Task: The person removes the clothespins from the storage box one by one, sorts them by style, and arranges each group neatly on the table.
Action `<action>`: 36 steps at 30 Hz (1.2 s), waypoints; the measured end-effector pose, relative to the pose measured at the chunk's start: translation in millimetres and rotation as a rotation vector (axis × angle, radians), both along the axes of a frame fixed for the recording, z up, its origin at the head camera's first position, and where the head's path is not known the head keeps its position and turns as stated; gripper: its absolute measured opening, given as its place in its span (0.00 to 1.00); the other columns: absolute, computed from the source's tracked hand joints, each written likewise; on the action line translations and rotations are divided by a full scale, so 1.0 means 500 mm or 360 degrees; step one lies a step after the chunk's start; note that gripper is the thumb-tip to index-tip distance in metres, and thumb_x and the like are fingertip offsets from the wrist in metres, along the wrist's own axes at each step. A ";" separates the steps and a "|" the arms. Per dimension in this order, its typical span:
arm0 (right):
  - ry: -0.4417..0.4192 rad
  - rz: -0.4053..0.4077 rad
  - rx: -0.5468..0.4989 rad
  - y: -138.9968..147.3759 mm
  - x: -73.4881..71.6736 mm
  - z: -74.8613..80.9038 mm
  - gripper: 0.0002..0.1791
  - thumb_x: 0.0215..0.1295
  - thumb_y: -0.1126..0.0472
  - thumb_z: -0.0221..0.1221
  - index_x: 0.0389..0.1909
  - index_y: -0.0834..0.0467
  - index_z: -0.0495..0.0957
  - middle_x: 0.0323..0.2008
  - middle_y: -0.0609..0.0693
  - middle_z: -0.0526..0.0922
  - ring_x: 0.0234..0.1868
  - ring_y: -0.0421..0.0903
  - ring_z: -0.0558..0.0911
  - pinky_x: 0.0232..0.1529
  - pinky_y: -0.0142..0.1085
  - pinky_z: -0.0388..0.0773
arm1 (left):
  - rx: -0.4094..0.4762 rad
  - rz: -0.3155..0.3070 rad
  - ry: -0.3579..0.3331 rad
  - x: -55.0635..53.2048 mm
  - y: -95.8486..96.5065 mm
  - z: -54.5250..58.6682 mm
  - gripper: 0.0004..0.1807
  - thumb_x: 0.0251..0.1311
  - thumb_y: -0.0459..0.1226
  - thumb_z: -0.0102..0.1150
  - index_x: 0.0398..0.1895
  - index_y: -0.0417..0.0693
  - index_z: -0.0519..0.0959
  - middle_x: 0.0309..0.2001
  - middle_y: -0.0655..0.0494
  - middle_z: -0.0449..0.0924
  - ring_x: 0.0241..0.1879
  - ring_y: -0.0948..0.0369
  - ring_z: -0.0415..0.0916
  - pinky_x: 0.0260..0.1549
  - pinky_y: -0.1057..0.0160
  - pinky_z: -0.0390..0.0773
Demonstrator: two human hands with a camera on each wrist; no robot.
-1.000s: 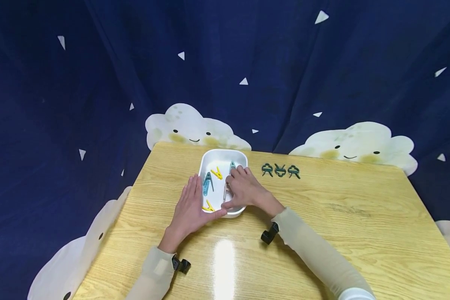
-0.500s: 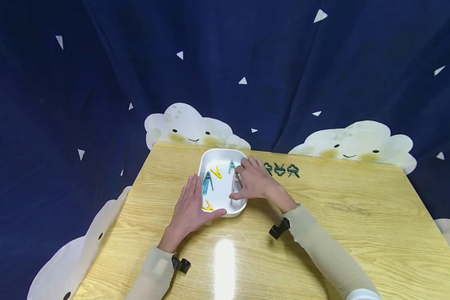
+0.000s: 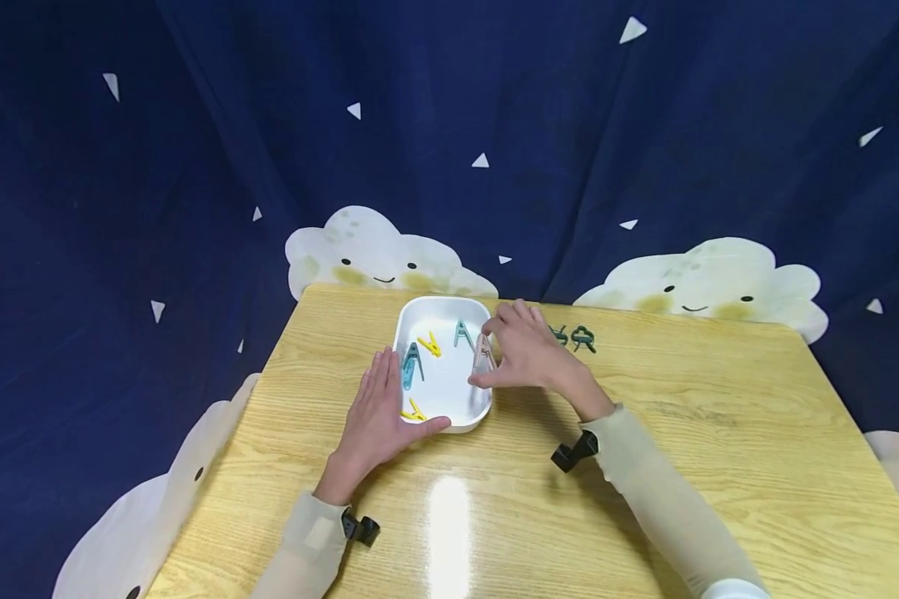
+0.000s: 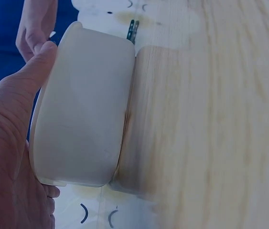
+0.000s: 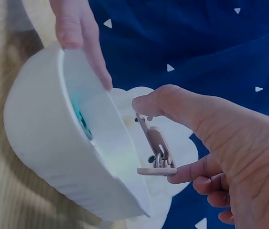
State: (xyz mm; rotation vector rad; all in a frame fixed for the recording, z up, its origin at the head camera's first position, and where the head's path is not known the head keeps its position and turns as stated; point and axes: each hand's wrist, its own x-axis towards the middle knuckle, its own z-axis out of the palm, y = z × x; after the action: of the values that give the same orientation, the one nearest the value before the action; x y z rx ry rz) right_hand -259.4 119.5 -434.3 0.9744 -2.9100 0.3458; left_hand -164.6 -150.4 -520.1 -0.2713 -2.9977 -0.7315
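Observation:
My right hand (image 3: 528, 349) pinches a pale pink clothes peg (image 5: 156, 148) between thumb and fingertip, above the right rim of a white plastic tub (image 3: 449, 428). The right wrist view shows the peg outside the tub's edge, with a spring inside it. My left hand (image 3: 378, 420) rests against the tub, straight fingers along its left side and thumb along the near rim. Inside the tub lie a dark teal peg (image 3: 414, 356), a light blue clip (image 3: 408, 376), a pale green peg (image 3: 462, 333) and two yellow pegs, one farther back (image 3: 430, 344) and one in front (image 3: 415, 412).
Right of the tub, dark green cloud-shaped clips (image 3: 583, 339) lie on the wooden table (image 3: 689, 416), partly hidden by my right hand. A dark blue curtain (image 3: 449, 125) with white clouds hangs behind the table. Light glares off the wood in front of the tub.
My right hand has moved right and away from me, carrying the pink peg from inside the tub to over its right rim. The left hand stays at the tub.

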 end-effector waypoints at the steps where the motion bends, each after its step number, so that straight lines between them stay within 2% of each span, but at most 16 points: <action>1: 0.0001 -0.0011 0.0001 0.005 -0.001 0.002 0.44 0.43 0.24 0.71 0.50 0.56 0.84 0.48 0.52 0.77 0.49 0.52 0.67 0.49 0.46 0.63 | 0.0002 0.0000 0.0001 0.000 0.000 0.000 0.79 0.44 0.86 0.49 0.85 0.41 0.38 0.86 0.45 0.34 0.84 0.51 0.31 0.81 0.49 0.41; 10: -0.0014 -0.0121 -0.0056 0.069 -0.013 -0.001 0.43 0.43 0.26 0.73 0.49 0.58 0.85 0.43 0.51 0.75 0.43 0.52 0.66 0.43 0.45 0.60 | 0.0030 0.0005 0.0011 -0.001 0.000 0.001 0.79 0.44 0.86 0.51 0.85 0.42 0.40 0.86 0.45 0.35 0.84 0.49 0.34 0.81 0.49 0.42; 14: -0.0029 -0.0164 -0.0045 0.094 -0.017 -0.013 0.44 0.42 0.26 0.73 0.48 0.58 0.85 0.44 0.53 0.76 0.43 0.53 0.66 0.44 0.46 0.61 | 0.0027 0.0007 0.0001 -0.001 0.000 0.002 0.79 0.43 0.86 0.51 0.85 0.42 0.39 0.86 0.46 0.35 0.84 0.51 0.32 0.81 0.50 0.41; 20: -0.0055 -0.0211 0.0001 0.124 -0.024 -0.049 0.45 0.41 0.26 0.74 0.47 0.60 0.87 0.43 0.55 0.78 0.45 0.55 0.68 0.45 0.47 0.63 | 0.0018 0.0009 0.0003 -0.002 0.000 0.000 0.79 0.43 0.86 0.50 0.85 0.41 0.39 0.86 0.46 0.35 0.84 0.50 0.33 0.82 0.50 0.41; 27: -0.0086 -0.0246 0.0056 0.145 -0.031 -0.099 0.43 0.40 0.27 0.75 0.45 0.60 0.86 0.43 0.55 0.78 0.44 0.54 0.67 0.43 0.46 0.62 | 0.0017 0.0014 -0.0010 -0.001 0.000 0.000 0.79 0.43 0.86 0.50 0.86 0.42 0.38 0.86 0.47 0.34 0.84 0.51 0.31 0.82 0.51 0.40; 32: -0.0130 -0.0259 0.0094 0.149 -0.035 -0.125 0.42 0.38 0.27 0.76 0.42 0.58 0.85 0.42 0.54 0.77 0.45 0.55 0.67 0.44 0.47 0.62 | 0.0028 0.0014 0.0007 0.000 -0.001 0.002 0.79 0.44 0.85 0.53 0.85 0.41 0.40 0.86 0.45 0.35 0.84 0.48 0.35 0.81 0.49 0.42; 36: -0.0146 -0.0260 0.0123 0.151 -0.038 -0.137 0.38 0.39 0.26 0.74 0.37 0.54 0.84 0.42 0.54 0.77 0.46 0.56 0.67 0.45 0.48 0.63 | 0.0036 0.0015 0.0004 0.001 -0.001 0.002 0.79 0.44 0.85 0.54 0.85 0.41 0.40 0.86 0.45 0.36 0.84 0.50 0.33 0.81 0.49 0.42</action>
State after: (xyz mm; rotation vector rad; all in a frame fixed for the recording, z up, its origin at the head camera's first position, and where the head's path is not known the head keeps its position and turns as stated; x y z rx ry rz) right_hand -278.2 194.8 -502.9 0.7405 -3.0806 0.2778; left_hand -164.1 -150.8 -518.9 -0.2570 -2.9844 -0.7634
